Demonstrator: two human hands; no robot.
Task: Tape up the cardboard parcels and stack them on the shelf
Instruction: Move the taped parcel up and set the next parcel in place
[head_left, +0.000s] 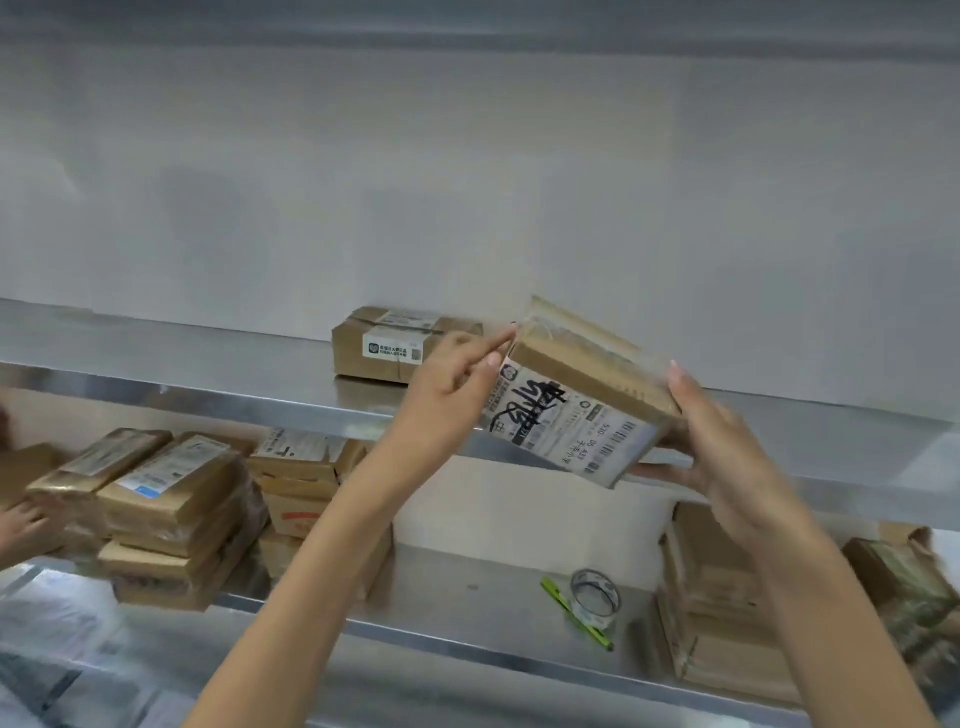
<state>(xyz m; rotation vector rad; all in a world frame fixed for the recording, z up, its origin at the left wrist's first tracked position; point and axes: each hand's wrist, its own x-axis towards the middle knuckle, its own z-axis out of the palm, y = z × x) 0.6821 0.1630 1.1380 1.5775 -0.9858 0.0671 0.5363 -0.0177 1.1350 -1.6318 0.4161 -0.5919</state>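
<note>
I hold a small cardboard parcel (576, 395) tilted in the air in front of the upper steel shelf (208, 364). It carries a white shipping label with black marker writing, and clear tape covers its top. My right hand (727, 452) grips its right end, fingers above and thumb below. My left hand (457, 384) touches its left end with the index finger stretched out along the top corner. One taped parcel (400, 345) lies flat on the upper shelf, just behind my left hand.
On the lower shelf (467, 587) sit a roll of clear tape (596, 597) and a green pen (574, 613). Stacks of parcels stand at the left (171, 514), middle (306, 488) and right (717, 597). Another person's hand (23, 525) shows at the far left.
</note>
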